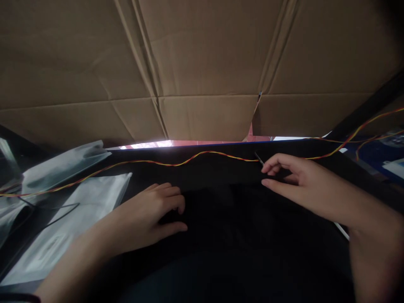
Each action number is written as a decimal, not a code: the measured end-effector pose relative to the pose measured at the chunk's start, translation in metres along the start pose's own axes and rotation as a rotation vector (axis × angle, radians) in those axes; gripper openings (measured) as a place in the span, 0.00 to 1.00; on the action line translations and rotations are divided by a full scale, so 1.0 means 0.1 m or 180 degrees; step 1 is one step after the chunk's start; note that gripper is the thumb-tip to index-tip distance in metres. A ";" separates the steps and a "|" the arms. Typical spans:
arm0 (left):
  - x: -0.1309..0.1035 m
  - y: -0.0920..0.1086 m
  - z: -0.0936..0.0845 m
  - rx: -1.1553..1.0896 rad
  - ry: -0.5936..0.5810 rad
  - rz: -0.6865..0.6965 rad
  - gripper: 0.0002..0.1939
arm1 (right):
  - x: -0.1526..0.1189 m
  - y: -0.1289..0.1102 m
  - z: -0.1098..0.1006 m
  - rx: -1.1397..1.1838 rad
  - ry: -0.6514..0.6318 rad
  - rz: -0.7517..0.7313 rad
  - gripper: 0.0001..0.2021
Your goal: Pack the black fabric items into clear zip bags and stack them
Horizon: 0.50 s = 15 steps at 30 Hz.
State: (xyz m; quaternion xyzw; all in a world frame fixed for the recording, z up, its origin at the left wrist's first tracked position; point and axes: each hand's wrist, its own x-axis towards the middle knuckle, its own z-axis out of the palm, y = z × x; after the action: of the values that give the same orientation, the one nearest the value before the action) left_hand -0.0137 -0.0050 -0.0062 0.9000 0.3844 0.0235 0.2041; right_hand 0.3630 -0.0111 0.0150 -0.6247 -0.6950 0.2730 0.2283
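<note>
My left hand (158,208) is over the black surface with its fingers bent and the thumb apart; nothing shows in it. To its left lies a flat translucent zip bag (91,202). My right hand (290,174) is farther right, its thumb and bent fingers a little apart. A thin, dark, pointed object (259,158) is at its fingertips, beside a twisted red-and-yellow wire (208,152); its kind is unclear, and I see no grip around it. The wire runs across the surface beyond both hands and passes behind the right one.
A folded cardboard panel (205,63) rises behind the black surface (214,202), with bright gaps under its lower edge. Another translucent bag (66,164) and a thin black cable (59,219) lie at left. At right are more wire and a blue area (385,149).
</note>
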 end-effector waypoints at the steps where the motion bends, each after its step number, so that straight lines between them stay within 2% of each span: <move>1: 0.01 0.02 0.02 -0.0024 -0.0038 -0.0004 0.08 | 0.00 -0.08 0.09 0.0081 0.0091 -0.0047 0.10; 3: 0.04 0.04 0.03 -0.0060 -0.0076 -0.0025 0.08 | 0.01 -0.25 0.27 0.0385 0.0119 -0.0132 0.08; 6: 0.06 0.06 0.04 -0.0060 -0.0097 -0.0042 0.07 | 0.05 -0.44 0.46 0.0864 -0.0094 -0.0204 0.09; 9: 0.07 0.07 0.04 -0.0026 -0.0105 -0.0026 0.07 | 0.12 -0.57 0.54 0.0973 -0.0183 -0.0298 0.09; 12: 0.07 0.07 0.05 -0.0017 -0.0102 0.0040 0.03 | 0.21 -0.74 0.62 0.0839 -0.0230 -0.0494 0.10; 15: 0.06 0.06 0.06 -0.0039 -0.0071 0.0107 0.05 | 0.30 -0.94 0.73 0.1095 -0.0589 -0.0570 0.11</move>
State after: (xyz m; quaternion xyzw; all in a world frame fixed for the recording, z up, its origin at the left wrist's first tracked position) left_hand -0.0043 -0.0061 -0.0098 0.9053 0.3668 0.0193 0.2135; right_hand 0.2414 0.0051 0.0225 -0.4846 -0.7089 0.4224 0.2901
